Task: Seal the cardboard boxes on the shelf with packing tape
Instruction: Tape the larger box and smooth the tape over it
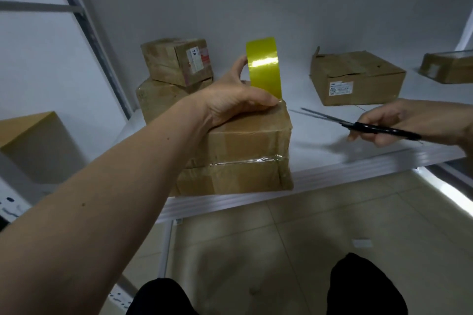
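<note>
Front box [245, 151] sits at the near edge of the white shelf [332, 174], left of centre. Clear tape bands wrap its front face, glossy and wrinkled at the right corner. It looks like two boxes bound together as a stack, but the seam is hard to read, so not certain.

Yellow tape roll [263, 66] stands upright on edge on top of the box, at its back right. A strip runs from the roll down to the box's top right edge.

Left hand [235, 94] lies on the box top: thumb pressed flat along the top edge right at the base of the strip, fingers curled around the left side of the roll, holding it.

Right hand [409, 123] is above the shelf to the right of the box, well apart from it, fingers curled around the black handles of the scissors [358, 123]. Blades point left toward the tape strip, slightly parted, not touching it. Motion blur here.

Behind the left hand: two taped boxes stacked [176, 71], upper one with a white label. Right rear: flat box [355, 79] with a label on its front, a top flap corner lifted. Far right edge: another box [448, 66], partly cut off. Plain box [38, 140] low on the left, off the shelf. Tiled floor [281, 238] below.
</note>
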`<action>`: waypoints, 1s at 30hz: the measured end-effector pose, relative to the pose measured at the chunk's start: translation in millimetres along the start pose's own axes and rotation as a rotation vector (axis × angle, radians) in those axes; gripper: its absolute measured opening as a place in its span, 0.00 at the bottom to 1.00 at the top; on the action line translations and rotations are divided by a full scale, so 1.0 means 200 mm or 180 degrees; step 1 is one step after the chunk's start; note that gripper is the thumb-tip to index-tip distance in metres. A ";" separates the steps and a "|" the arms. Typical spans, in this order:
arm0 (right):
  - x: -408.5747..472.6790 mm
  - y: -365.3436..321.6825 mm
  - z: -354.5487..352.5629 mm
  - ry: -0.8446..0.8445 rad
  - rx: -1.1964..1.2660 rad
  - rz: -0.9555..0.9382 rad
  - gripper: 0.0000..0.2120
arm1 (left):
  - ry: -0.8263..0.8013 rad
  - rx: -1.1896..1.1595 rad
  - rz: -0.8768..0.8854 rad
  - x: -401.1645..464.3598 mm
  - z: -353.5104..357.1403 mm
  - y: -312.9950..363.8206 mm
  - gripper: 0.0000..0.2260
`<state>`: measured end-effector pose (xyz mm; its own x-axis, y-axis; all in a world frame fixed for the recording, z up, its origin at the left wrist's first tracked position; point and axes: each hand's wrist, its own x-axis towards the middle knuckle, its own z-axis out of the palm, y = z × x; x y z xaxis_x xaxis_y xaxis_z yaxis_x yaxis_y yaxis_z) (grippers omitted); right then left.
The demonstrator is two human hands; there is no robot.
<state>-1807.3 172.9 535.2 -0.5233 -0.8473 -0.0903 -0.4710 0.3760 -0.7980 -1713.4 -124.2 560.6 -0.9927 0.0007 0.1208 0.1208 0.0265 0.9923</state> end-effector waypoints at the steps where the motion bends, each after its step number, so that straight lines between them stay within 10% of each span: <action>1: 0.00 -0.03 -0.01 -0.0103 -0.0112 0.0034 0.36 | 0.0017 -0.0001 0.0014 0.00 0.00 0.00 0.44; 30: 0.27 -0.30 -0.07 0.0361 -0.1632 0.0423 0.42 | 0.0832 -0.0548 0.0254 0.01 -0.01 0.01 0.41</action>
<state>-1817.3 109.4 585.5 -0.6621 -0.7448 -0.0831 -0.6668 0.6360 -0.3884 -1714.7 -126.4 562.9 -0.9485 -0.2614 0.1791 0.2192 -0.1329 0.9666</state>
